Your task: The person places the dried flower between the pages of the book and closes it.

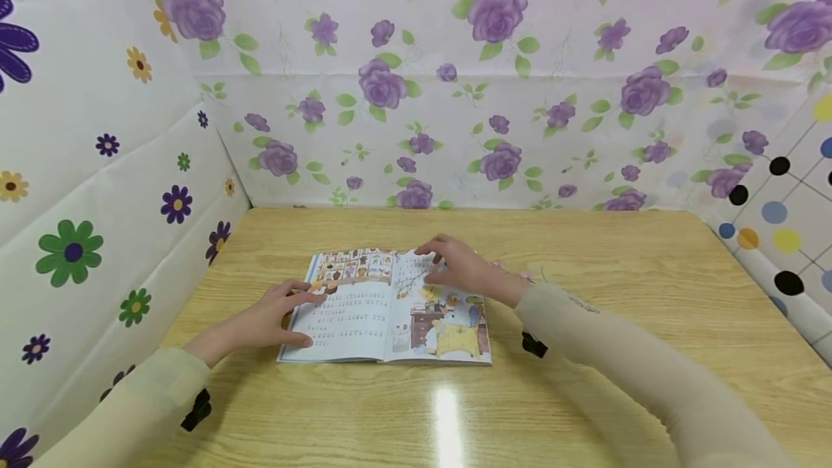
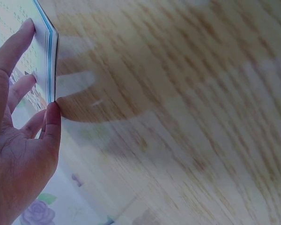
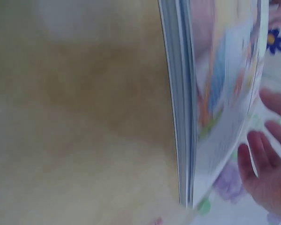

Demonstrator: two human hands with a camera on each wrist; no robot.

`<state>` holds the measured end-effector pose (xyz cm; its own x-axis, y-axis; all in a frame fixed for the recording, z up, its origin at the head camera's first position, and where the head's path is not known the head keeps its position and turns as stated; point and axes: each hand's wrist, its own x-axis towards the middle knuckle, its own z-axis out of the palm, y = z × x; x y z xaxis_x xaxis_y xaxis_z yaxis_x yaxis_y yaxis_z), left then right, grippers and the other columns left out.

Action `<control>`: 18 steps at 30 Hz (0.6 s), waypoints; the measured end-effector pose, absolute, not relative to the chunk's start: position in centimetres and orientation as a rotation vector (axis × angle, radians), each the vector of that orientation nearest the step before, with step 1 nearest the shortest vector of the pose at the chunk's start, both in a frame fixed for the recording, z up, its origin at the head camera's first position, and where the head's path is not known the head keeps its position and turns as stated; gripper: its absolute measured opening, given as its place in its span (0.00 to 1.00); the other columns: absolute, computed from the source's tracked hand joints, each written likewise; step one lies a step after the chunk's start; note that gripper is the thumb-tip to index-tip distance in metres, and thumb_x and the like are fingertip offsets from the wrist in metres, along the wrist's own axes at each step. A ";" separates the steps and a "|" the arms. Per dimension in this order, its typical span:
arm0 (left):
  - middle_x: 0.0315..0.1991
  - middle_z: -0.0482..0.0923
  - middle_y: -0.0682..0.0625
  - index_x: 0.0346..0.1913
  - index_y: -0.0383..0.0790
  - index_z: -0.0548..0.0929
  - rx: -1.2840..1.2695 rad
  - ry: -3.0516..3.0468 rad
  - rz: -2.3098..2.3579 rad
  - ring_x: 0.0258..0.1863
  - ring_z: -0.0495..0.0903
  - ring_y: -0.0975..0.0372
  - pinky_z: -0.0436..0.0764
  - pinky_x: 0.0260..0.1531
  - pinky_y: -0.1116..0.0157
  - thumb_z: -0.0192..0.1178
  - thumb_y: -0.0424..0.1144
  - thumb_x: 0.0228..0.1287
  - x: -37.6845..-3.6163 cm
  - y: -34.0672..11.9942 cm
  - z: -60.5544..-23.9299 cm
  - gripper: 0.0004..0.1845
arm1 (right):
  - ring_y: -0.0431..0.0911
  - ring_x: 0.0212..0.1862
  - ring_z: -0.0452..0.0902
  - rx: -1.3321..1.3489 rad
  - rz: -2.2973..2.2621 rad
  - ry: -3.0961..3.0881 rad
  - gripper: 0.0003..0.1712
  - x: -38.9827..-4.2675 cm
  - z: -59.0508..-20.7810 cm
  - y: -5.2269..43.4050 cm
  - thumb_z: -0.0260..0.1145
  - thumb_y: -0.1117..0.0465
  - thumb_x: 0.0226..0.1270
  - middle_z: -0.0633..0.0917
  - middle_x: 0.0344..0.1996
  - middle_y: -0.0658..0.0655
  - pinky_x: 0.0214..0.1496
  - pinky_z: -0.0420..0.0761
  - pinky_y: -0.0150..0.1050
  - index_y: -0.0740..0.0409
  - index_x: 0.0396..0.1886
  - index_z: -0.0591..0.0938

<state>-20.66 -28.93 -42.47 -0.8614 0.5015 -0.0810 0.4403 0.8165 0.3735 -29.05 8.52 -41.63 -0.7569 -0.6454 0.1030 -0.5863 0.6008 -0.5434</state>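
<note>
An open picture book [image 1: 351,327] lies on the wooden table, its left page mostly text under a strip of small pictures, its right page a coloured illustration. My left hand [image 1: 263,318] rests on the left page with thumb and fingers spread. In the left wrist view, fingertips of that hand [image 2: 25,154] touch the page, and one finger is right at the book's edge [image 2: 51,61]. Over the upper part of the right page is my right hand [image 1: 461,269], fingers loosely bent. The right wrist view shows this hand [image 3: 269,176] beside the pages [image 3: 225,136], holding nothing.
The wooden table [image 1: 364,410] reflects a bright light in front of the book. A wall covering with purple flowers [image 1: 448,121] stands behind it, a flowered sheet [image 1: 97,186] at the left and a dotted one [image 1: 773,237] at the right. Small pinkish things [image 1: 513,271] lie behind the right wrist.
</note>
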 end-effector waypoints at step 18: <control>0.69 0.62 0.32 0.67 0.47 0.74 0.758 2.819 0.504 0.66 0.62 0.34 0.68 0.59 0.34 0.73 0.53 0.54 -20.8 -28.9 -42.6 0.38 | 0.50 0.54 0.76 -1.072 -0.990 2.691 0.25 -20.8 -42.1 10.8 0.73 0.55 0.62 0.80 0.54 0.57 0.56 0.80 0.48 0.56 0.58 0.80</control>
